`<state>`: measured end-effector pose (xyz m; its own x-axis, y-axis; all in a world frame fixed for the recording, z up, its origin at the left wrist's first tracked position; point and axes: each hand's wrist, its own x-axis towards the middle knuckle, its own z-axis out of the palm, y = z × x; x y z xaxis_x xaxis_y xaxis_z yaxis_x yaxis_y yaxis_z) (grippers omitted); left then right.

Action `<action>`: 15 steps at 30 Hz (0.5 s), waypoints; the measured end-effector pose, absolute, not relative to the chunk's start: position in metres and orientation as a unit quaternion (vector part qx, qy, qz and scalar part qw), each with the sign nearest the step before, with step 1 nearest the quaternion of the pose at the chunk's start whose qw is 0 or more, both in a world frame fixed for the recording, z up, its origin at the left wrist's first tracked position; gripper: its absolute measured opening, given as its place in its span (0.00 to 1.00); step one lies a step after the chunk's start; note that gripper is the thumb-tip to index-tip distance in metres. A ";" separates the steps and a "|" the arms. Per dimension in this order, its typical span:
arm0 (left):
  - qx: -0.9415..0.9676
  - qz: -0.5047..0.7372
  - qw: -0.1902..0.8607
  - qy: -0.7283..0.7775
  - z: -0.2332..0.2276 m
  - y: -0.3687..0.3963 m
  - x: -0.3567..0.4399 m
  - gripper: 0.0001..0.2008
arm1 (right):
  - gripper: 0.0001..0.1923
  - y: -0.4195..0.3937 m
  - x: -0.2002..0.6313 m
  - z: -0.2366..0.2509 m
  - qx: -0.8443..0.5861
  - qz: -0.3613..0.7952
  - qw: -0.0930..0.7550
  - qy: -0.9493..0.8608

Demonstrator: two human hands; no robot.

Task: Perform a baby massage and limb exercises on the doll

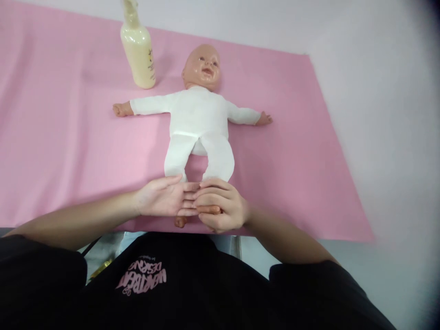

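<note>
A baby doll (pixel 199 121) in a white suit lies face up on a pink mat (pixel 68 137), arms spread and legs pointing toward me. My left hand (pixel 160 199) lies flat with fingers stretched out over the doll's left-side lower leg, and that leg's bare foot (pixel 180 222) peeks out beneath it. My right hand (pixel 223 206) is curled at the end of the other leg. Its fingers meet my left fingertips and close around what looks like the doll's other foot, which is mostly hidden.
A cream lotion bottle (pixel 138 50) stands upright on the mat, just left of the doll's head. The mat's near edge runs right under my hands, with a grey surface (pixel 378 137) to the right. My black shirt fills the bottom of the view.
</note>
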<state>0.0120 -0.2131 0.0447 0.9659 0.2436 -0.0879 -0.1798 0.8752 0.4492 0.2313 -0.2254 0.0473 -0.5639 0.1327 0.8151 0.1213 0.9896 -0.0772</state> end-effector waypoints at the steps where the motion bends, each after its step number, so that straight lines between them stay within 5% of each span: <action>1: 0.219 0.120 0.965 0.074 0.044 -0.213 0.012 0.33 | 0.13 -0.225 0.232 0.047 -0.058 0.014 0.460 -0.886; 5: 0.215 0.123 0.966 0.070 0.043 -0.212 0.012 0.33 | 0.18 -0.222 0.233 0.047 -0.037 0.029 0.461 -0.886; 15: 0.285 0.021 0.956 0.067 0.045 -0.212 0.009 0.38 | 0.04 -0.222 0.231 0.045 -0.103 -0.037 0.456 -0.883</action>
